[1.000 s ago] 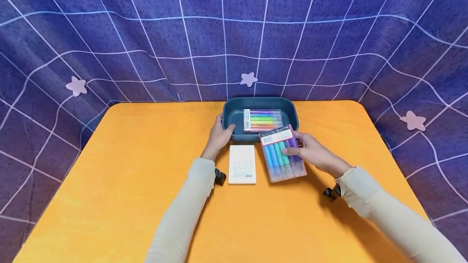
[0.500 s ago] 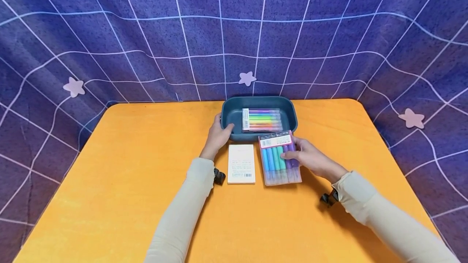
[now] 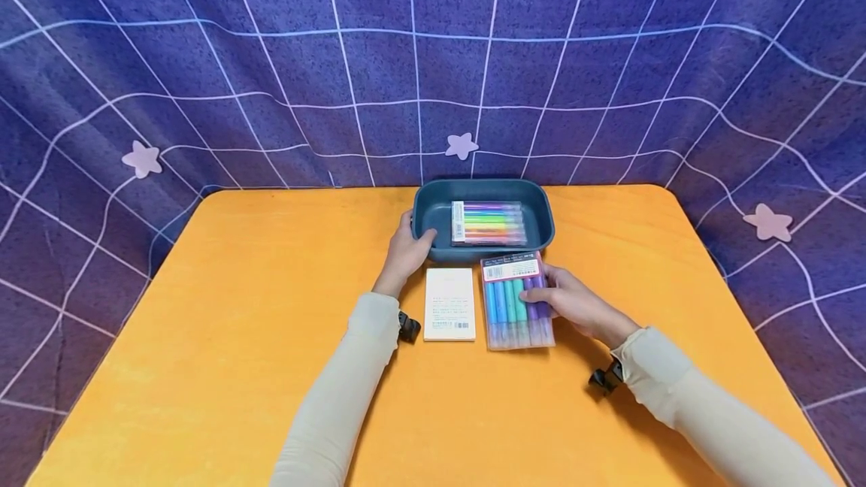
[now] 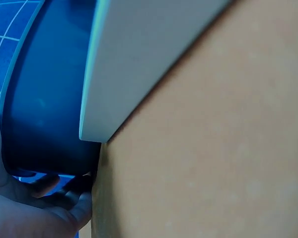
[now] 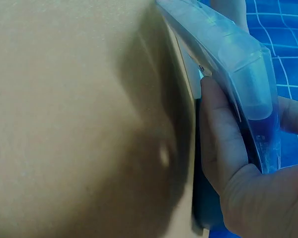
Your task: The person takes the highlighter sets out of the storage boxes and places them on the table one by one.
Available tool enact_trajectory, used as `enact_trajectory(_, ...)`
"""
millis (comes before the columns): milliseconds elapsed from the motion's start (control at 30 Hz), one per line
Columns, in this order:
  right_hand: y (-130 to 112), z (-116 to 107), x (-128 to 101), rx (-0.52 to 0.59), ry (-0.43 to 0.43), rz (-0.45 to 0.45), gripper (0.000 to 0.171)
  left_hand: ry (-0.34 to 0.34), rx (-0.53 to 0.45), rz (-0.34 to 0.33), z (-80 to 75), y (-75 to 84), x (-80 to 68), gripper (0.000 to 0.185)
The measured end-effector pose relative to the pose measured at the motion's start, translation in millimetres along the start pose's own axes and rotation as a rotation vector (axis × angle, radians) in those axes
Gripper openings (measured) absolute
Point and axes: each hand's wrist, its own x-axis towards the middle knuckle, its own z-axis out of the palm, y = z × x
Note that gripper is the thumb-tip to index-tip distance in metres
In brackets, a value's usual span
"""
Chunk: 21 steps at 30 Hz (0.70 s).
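Note:
A dark teal tray (image 3: 541, 210) sits at the far middle of the orange table (image 3: 237, 307), with a clear pack of bright markers (image 3: 489, 222) lying inside. My left hand (image 3: 406, 250) grips the tray's near-left rim (image 4: 44, 109), thumb over the edge. My right hand (image 3: 575, 303) holds a clear pack of blue, green and purple markers (image 3: 514, 300) just in front of the tray, thumb on top and fingers beneath. In the right wrist view the marker pack (image 5: 233, 64) is pinched in the right hand (image 5: 238, 163).
A white notepad (image 3: 449, 303) lies on the table between my hands, beside the held pack; its pale edge (image 4: 139, 64) fills the left wrist view. A purple grid cloth with stars (image 3: 433, 58) hangs behind and around the table.
My right hand has turned the blue-purple marker pack from a tilt to square with the notepad and lowered it toward the table. The left hand stays on the tray.

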Motion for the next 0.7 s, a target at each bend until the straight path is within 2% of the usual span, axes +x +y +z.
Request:
enact_trajectory(333,5.4,1.3,5.5,0.067,-0.006,0.01,0.057,0.003,-0.002,-0.003,0.8,-0.4,0.6,0.067)
enact_trajectory(700,7.3,2.6,10.3,0.091,0.009,0.011,0.057,0.003,0.004,-0.013,0.5,-1.5,2.6,0.067)
